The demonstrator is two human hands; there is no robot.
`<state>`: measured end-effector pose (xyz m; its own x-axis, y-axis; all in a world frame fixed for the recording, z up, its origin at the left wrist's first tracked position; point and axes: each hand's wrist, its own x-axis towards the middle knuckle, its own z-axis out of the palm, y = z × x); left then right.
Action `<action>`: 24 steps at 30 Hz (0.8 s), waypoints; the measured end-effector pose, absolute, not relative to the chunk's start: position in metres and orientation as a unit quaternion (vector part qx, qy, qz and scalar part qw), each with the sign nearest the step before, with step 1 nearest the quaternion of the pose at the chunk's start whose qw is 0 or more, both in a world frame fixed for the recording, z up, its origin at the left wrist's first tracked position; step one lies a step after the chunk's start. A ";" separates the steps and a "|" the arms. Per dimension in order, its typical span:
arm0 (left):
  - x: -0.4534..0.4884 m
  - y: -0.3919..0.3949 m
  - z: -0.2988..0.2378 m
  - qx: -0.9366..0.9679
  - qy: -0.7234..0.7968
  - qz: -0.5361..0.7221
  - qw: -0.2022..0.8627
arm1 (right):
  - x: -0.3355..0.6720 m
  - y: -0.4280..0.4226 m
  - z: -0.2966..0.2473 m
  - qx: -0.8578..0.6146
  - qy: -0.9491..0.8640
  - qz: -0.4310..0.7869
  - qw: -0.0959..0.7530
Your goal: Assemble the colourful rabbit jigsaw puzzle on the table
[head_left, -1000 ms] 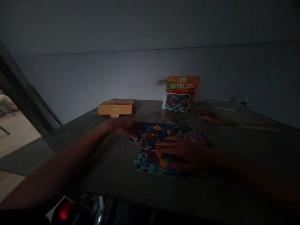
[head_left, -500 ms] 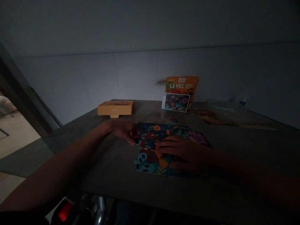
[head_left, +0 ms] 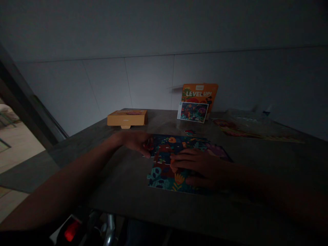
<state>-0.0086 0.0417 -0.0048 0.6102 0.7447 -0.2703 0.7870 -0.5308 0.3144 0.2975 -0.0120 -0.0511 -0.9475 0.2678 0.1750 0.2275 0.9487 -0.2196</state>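
Note:
A colourful jigsaw puzzle [head_left: 166, 177], joined from several pieces, lies flat on the grey table. At its left edge my left hand [head_left: 135, 141] grips a dark puzzle piece [head_left: 151, 150] with fingers bent around it. That piece sits against the joined part, and the dim light hides whether it is locked in. My right hand [head_left: 202, 167] rests flat on the middle and right of the puzzle, fingers stretched out, covering part of the picture. One loose puzzle piece [head_left: 190, 132] lies just beyond the far edge.
An orange box [head_left: 126, 119] lies at the back left. A white-bordered picture card [head_left: 192, 112] leans on an upright orange "LEVEL UP!" box [head_left: 200, 92] by the wall. Clear plastic wrapping [head_left: 243, 116] covers part of a printed sheet [head_left: 256, 135] at the back right.
My left hand has moved slightly right with the puzzle piece, closing the gap to the joined part. My right hand stays in place on the puzzle.

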 end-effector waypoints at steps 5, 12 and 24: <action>-0.007 0.042 -0.007 0.876 0.441 -0.046 0.191 | 0.297 -0.013 -0.050 -0.129 -0.983 0.088 0.097; -0.011 0.047 -0.010 0.887 0.432 -0.037 0.157 | 0.297 -0.013 -0.050 -0.131 -0.982 0.094 0.101; -0.004 0.048 -0.013 0.869 0.466 -0.033 0.163 | 0.296 -0.013 -0.049 -0.128 -0.982 0.095 0.103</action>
<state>-0.0036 0.0481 -0.0126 0.5634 0.7995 -0.2084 0.8207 -0.5125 0.2527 0.2964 -0.0127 -0.0491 -0.9461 0.2701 0.1787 0.2310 0.9495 -0.2122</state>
